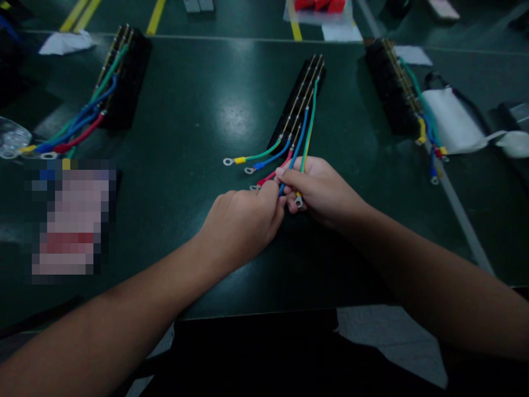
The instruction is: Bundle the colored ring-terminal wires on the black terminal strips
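Observation:
In front of me lies a long black terminal block (295, 105) with brass strips, and coloured wires run from it towards me. My right hand (320, 187) pinches a blue wire (303, 132) between thumb and fingers. A green wire (314, 113) with a yellow sleeve and ring terminal (298, 202) passes through the same hand. Closed beside it, my left hand (246, 220) grips near the blue wire's end, which its fingers hide. Left of the hands, a shorter green wire (264, 151), a blue wire (270, 161) and a partly covered red wire (268, 177) fan out.
Similar wired blocks lie at left (130, 82) and right (390, 88) on the dark green table (182, 138). A pixelated flat object (74, 220) is at left. A white pouch (452, 118) lies at right. Red parts (320, 5) in clear plastic are at the back.

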`<state>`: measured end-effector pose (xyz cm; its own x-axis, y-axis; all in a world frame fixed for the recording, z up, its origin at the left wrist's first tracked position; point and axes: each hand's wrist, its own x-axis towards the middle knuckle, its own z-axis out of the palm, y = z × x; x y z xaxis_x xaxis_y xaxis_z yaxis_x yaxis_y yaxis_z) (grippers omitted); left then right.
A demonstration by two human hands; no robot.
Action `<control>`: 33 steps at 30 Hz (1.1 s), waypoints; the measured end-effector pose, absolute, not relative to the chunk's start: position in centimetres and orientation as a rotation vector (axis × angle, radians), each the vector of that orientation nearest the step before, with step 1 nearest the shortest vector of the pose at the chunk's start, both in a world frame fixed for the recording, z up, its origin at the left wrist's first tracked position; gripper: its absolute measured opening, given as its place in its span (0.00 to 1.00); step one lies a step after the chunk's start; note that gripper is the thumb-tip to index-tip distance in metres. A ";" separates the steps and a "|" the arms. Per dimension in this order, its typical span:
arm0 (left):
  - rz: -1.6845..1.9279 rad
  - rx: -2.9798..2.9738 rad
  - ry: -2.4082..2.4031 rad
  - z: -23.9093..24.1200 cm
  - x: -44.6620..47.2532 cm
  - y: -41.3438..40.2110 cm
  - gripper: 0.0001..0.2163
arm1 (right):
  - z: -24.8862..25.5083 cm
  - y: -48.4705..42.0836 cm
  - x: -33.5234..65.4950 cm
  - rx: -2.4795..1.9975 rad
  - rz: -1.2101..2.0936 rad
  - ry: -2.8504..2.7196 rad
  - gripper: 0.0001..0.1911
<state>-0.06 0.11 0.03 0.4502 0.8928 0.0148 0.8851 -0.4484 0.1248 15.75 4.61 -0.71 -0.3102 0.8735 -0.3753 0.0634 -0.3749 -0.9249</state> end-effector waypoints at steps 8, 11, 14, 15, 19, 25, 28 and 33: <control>0.080 2.608 1.615 0.2 0.0 0.1 0.15 | -0.5 4.6 15.6 -1.328 1.744 -1.241 0.09; 0.084 2.608 1.606 0.2 0.0 0.1 0.15 | -0.5 4.6 15.6 -1.337 1.733 -1.247 0.10; 0.092 2.604 1.597 0.2 0.0 0.1 0.15 | -0.5 4.6 15.5 -1.343 1.719 -1.260 0.11; 0.091 2.602 1.597 0.2 0.0 0.1 0.15 | -0.6 4.6 15.5 -1.339 1.714 -1.273 0.12; 0.077 2.602 1.592 0.3 0.0 0.0 0.14 | -0.6 4.7 15.6 -1.321 1.700 -1.319 0.14; 0.088 2.606 1.587 0.3 0.0 0.0 0.14 | -0.4 4.6 15.7 -1.324 1.692 -1.330 0.14; 0.100 2.615 1.576 0.2 -0.1 0.0 0.14 | -0.5 4.6 15.7 -1.330 1.687 -1.332 0.14; 0.127 2.639 1.576 0.0 -0.2 -0.1 0.14 | -0.6 4.6 15.6 -1.329 1.697 -1.311 0.13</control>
